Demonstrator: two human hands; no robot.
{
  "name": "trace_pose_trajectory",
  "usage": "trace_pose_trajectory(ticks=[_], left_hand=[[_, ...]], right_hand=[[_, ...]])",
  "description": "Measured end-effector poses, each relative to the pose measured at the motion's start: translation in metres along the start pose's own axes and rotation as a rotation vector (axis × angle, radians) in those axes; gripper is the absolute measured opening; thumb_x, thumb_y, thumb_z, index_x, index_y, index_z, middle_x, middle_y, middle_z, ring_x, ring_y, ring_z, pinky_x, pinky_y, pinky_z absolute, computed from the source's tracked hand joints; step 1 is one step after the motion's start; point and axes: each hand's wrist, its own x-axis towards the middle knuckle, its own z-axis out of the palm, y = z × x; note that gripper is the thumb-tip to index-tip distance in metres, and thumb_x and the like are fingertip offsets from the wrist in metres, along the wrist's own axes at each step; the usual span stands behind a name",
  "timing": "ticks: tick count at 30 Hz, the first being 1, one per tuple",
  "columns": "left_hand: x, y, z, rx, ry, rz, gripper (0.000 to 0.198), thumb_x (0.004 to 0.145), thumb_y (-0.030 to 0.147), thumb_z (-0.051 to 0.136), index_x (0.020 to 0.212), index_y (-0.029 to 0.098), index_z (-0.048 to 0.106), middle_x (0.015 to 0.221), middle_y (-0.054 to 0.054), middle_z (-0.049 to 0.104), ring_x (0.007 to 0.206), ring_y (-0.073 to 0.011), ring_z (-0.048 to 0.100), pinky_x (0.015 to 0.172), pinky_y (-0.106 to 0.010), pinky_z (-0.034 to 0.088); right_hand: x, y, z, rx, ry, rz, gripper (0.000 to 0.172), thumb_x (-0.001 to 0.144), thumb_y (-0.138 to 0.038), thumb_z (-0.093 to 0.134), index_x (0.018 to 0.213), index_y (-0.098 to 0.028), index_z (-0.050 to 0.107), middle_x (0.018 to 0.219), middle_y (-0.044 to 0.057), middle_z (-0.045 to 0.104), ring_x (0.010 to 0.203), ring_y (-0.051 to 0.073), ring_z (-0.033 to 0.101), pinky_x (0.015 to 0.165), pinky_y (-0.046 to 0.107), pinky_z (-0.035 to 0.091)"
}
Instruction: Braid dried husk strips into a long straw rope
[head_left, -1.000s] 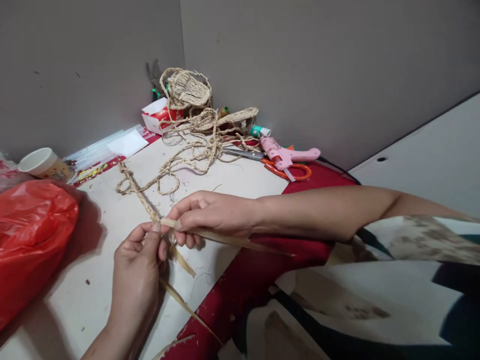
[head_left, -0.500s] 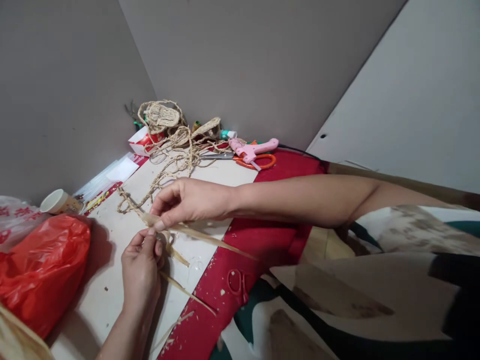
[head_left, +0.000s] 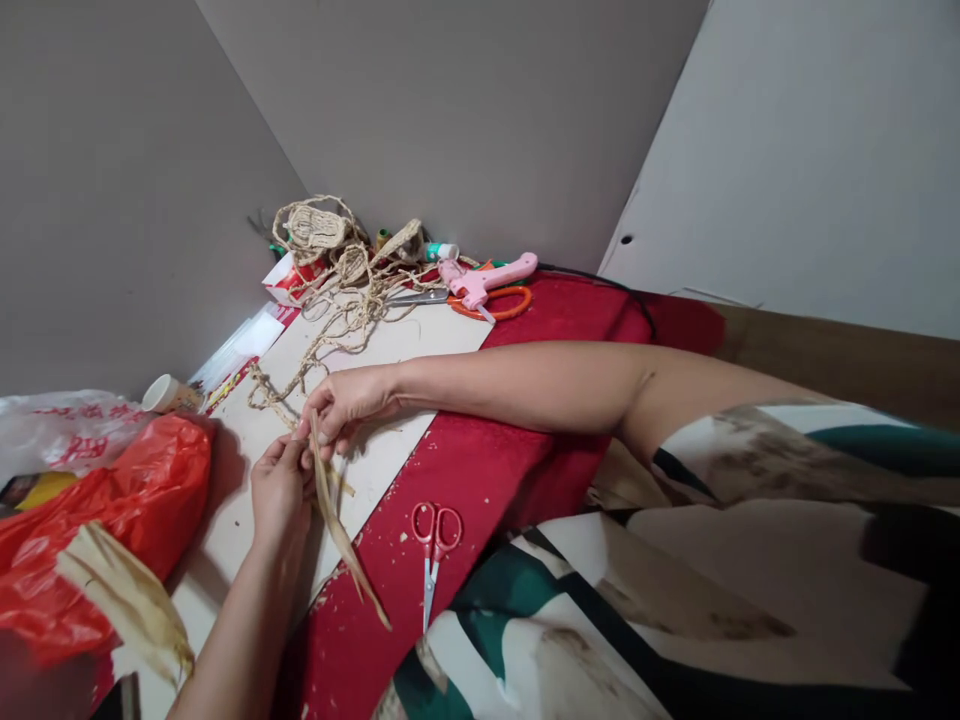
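Note:
My left hand (head_left: 281,485) is closed in a pinch at the working end of a corn husk braid (head_left: 281,405). Right beside it, my right hand (head_left: 349,405) pinches a loose husk strip (head_left: 334,515) that hangs from the fingers toward the red cloth. The two hands nearly touch, so their fingers hide the spot where the strips meet the braid. From there the plaited cord runs away across the white board to a tangled heap of braid (head_left: 360,275). Small red-handled scissors (head_left: 435,535) lie on the red cloth near my lap.
A pink glue gun (head_left: 484,280) rests over orange-handled scissors (head_left: 502,303) at the back. On the left are a red plastic bag (head_left: 161,480), a paper cup (head_left: 166,393) and a corn husk piece (head_left: 127,595). Husk scraps dot the red cloth (head_left: 517,460).
My right hand has swung its husk strip from pointing right to pointing down toward me. The view has shifted, showing the whole small scissors and the husk piece at left.

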Motion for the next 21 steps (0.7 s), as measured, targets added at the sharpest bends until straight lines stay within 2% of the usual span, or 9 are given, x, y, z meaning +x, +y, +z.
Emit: trace_pose_trajectory(ticks=[7,10,16,21], left_hand=[[0.001,-0.005,0.004,0.031,0.131,0.088,0.027,0.058,0.031,0.073,0.069,0.016,0.054,0.044,0.008,0.047,0.032,-0.0056,0.040,0.034,-0.016,0.026],[-0.001,-0.006,0.005,0.021,0.141,0.131,0.027,0.059,0.033,0.072,0.068,0.016,0.053,0.042,0.009,0.045,0.030,-0.0045,0.035,0.033,-0.017,0.022],[-0.002,-0.008,0.007,0.014,0.138,0.197,0.025,0.062,0.033,0.069,0.065,0.016,0.051,0.040,0.010,0.042,0.029,-0.0027,0.026,0.034,-0.017,0.016],[0.000,-0.011,0.006,0.020,0.160,0.217,0.024,0.060,0.032,0.071,0.070,0.015,0.057,0.047,0.006,0.053,0.037,-0.0058,0.042,0.040,-0.018,0.029]], right_hand=[[0.005,0.009,0.008,-0.038,0.031,0.004,0.008,0.067,-0.005,0.065,0.073,-0.007,0.059,0.056,0.000,0.063,0.047,0.007,0.058,0.045,0.015,0.049],[0.003,0.010,0.010,-0.085,0.025,0.013,0.007,0.068,-0.007,0.065,0.074,-0.007,0.060,0.055,-0.001,0.060,0.045,0.005,0.055,0.043,0.013,0.047],[0.001,0.017,0.015,-0.302,0.092,0.025,0.008,0.072,-0.013,0.064,0.075,-0.010,0.058,0.044,-0.006,0.049,0.038,0.005,0.046,0.036,0.014,0.040],[0.002,0.021,0.018,-0.353,0.121,-0.045,0.018,0.076,-0.019,0.064,0.068,-0.013,0.049,0.045,-0.007,0.047,0.037,0.004,0.045,0.035,0.014,0.038]])
